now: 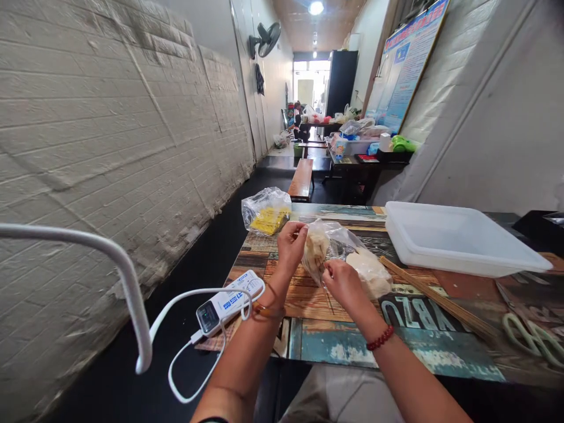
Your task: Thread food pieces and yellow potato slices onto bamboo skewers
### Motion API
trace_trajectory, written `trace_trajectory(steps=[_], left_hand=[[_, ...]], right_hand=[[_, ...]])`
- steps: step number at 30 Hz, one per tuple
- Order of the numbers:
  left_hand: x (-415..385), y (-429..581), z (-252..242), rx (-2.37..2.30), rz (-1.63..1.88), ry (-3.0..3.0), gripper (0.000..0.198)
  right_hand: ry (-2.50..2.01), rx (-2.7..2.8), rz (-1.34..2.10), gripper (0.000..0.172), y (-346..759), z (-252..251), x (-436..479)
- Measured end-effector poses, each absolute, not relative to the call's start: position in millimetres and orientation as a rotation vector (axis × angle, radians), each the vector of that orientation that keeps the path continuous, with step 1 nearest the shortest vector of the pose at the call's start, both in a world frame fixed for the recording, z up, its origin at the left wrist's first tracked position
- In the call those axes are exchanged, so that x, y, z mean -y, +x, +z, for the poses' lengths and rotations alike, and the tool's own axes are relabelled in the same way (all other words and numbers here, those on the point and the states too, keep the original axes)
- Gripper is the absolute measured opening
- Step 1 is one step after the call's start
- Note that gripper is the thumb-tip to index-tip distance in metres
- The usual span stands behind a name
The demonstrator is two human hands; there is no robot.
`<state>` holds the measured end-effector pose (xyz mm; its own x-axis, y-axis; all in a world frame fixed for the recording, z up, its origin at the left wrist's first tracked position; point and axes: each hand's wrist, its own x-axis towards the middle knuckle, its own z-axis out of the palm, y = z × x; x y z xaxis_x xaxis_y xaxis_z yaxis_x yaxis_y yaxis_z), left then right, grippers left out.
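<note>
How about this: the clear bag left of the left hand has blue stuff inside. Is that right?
Not quite: the stuff inside is yellow, not blue. The head view shows it in the clear bag left of the left hand.

White tub [467,235] as landmark. Tabletop [304,294], near side of tub: inverted lettering, "Z", "B" legible. Poster [408,64] beyond: print unreadable. White device [233,299], left of tub: likewise.
</note>
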<state>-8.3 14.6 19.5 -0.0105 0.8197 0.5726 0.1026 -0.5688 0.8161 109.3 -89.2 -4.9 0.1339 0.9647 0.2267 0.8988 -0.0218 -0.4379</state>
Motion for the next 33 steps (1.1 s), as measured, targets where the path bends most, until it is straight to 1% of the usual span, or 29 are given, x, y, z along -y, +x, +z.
trace_trajectory(steps=[6,10,13,16,22,25,27,29,31,33], left_hand=[[-9.9,-10.3,18.8,-0.96,1.582,1.798,0.014],[-8.9,-13.2,15.7,-0.959,1.557,1.822,0.014],[-5.8,-14.1,17.1,-0.943,1.55,1.842,0.014],[-3.1,-14.0,18.7,-0.938,1.55,1.87,0.013],[-5.7,-12.2,14.7,-0.982,1.521,1.916,0.015],[-8.9,-11.9,12.7,-1.028,1.487,1.933,0.016],[-8.1,-12.4,13.8,-1.053,1.463,1.99,0.014],[-2.6,-12.9,17.1,-1.082,1.515,2.087,0.02],[8.6,-11.7,21.0,-1.102,1.638,2.192,0.027],[24.7,-7.2,23.2,-1.074,1.704,2.274,0.027]], right_hand=[[-1.967,1.874,0.157,0.02,93.1,-9.6,84.7],[-1.95,1.83,0.136,0.027,97.9,-13.3,95.6],[-1.902,1.794,0.218,0.031,100.7,-16.9,100.6],[-1.855,1.8,0.291,0.027,96.9,-21.1,96.9],[-1.798,1.778,0.322,0.026,78.4,-22.9,80.2],[-1.74,1.788,0.342,0.023,80.2,-18.6,88.1],[-1.684,1.786,0.343,0.025,90.6,-16.4,102.4],[-1.62,1.748,0.321,0.029,108.7,-17.3,121.0],[-1.613,1.662,0.263,0.028,133.0,-22.0,140.0],[-1.642,1.572,0.218,0.028,160.3,-28.6,156.2]])
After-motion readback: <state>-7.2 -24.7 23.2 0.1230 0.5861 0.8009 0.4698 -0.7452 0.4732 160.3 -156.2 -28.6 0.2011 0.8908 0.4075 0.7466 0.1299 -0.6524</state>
